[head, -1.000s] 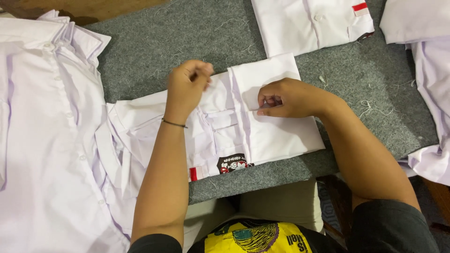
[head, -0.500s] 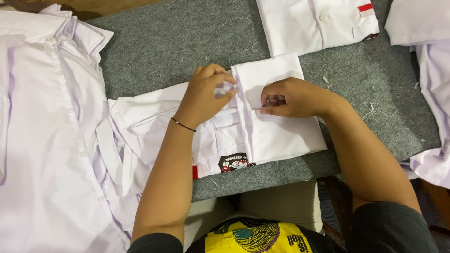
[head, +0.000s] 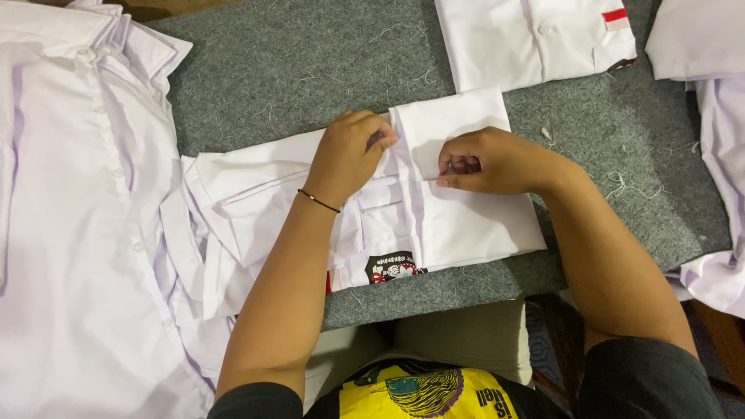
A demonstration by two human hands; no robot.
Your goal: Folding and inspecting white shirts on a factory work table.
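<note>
A folded white shirt (head: pixel 458 225) is laid across the middle of the grey tabletop (head: pixel 295 70), and both hands are set on its upper half. The left hand (head: pixel 349 155) is pressed down on the cloth just left of the fold line, fingers curled and closed over a pinch of fabric. The right hand (head: pixel 485 161) rests at 3 o'clock from the left one, close beside it, its thumb and forefinger nipped shut on the shirt's edge, the other fingers tucked in. A dark badge (head: pixel 392 268) is seen on the shirt at 6 o'clock from the hands, near the tabletop's front edge. A pile of white shirts (head: pixel 70 233) is spread at 9 o'clock. Another folded shirt (head: pixel 535 39) is placed at 1 o'clock, well apart, and more white cloth (head: pixel 714 116) lies at 3 o'clock.
</note>
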